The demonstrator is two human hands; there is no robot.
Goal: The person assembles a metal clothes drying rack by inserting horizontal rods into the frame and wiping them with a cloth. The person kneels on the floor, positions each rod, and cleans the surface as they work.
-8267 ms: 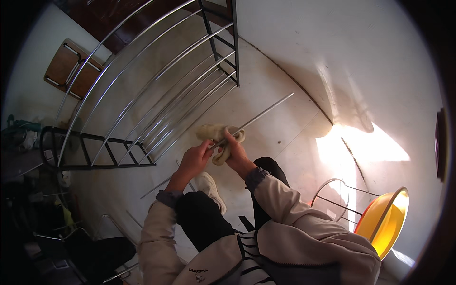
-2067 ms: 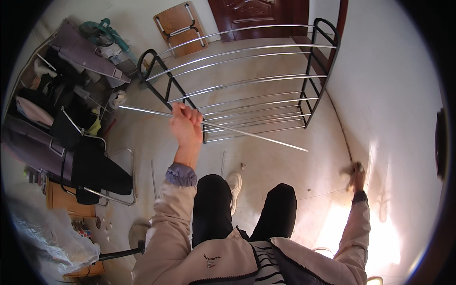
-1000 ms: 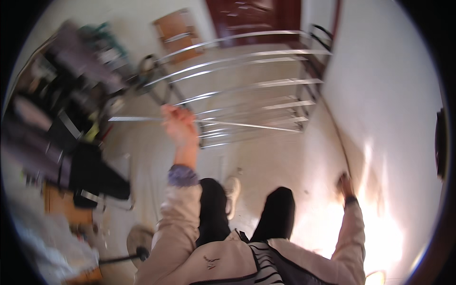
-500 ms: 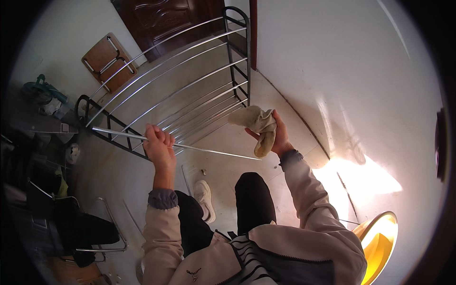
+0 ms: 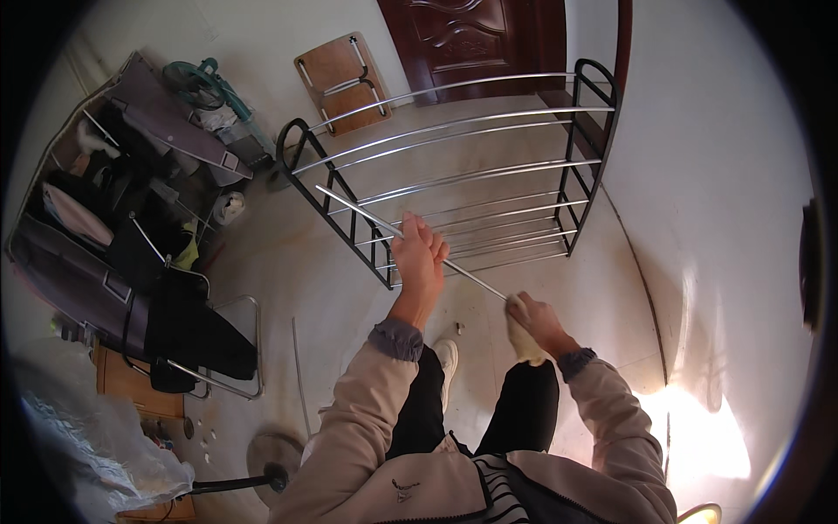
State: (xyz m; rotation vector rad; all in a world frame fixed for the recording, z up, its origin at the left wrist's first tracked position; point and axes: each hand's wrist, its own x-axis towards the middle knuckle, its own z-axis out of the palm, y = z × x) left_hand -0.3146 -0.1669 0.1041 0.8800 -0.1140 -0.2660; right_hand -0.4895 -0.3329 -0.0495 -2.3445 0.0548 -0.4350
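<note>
My left hand point(image 5: 419, 259) is closed around a thin silver metal rod point(image 5: 356, 210), gripping it near its middle. The rod slants down from upper left to lower right. At its lower right end, my right hand point(image 5: 539, 323) clasps a beige cloth point(image 5: 524, 344) against the rod; the fingers partly hide how far the cloth wraps round it. Just beyond both hands stands a shoe rack point(image 5: 602, 162) with black end frames and several silver crossbars. The rod's upper end overlaps the rack's left frame in the picture; I cannot tell whether they touch.
At left stand a grey fabric wardrobe point(image 5: 52, 253) with clothes inside and a metal-framed chair point(image 5: 259, 349). Another rod point(image 5: 299, 367) lies on the floor. A folded wooden stool point(image 5: 336, 74) leans at the back wall near a dark red door point(image 5: 476, 39). A white wall runs along the right.
The view has swung left, so the rack appears farther right. My right hand has brought the cloth onto the rod's lower end and closed there. My left hand still grips the rod.
</note>
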